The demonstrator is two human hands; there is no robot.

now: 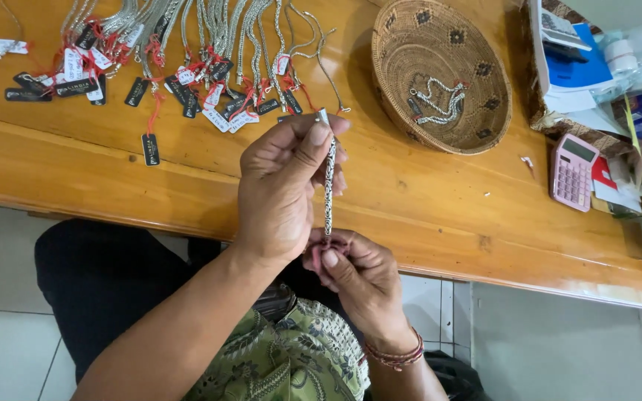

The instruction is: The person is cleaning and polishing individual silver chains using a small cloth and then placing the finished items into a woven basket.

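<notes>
Wooden tabletop [440,215] fills most of the view; all places below are taken from it.

- Far edge of the tabletop, left: a big spread of silver chains [209,37], each with black, white and red tags on red thread.
- Far edge, middle: round woven basket [410,89], one coiled silver chain [440,100] inside it.
- Far right corner: a stack of papers and booklets [570,70]; just nearer, a pink calculator [572,172].
- Above the near edge of the tabletop: both of the person's hands, close together.
- Left hand [280,193]: grip pinched on the top end of a braided silver bracelet [328,186], thumb and forefinger at the clasp end. The bracelet hangs straight down, clear of the wood.
- Right hand [354,275], just off the near edge, over the lap: fingertips closed on the bracelet's lower end, with something pinkish-red between them; whether thread or tag cannot be told.

Judgement: the step in hand looks like work at the bracelet's lower end, tagging or checking. The next move calls for a steady hold above and fine fingertip work below.
</notes>
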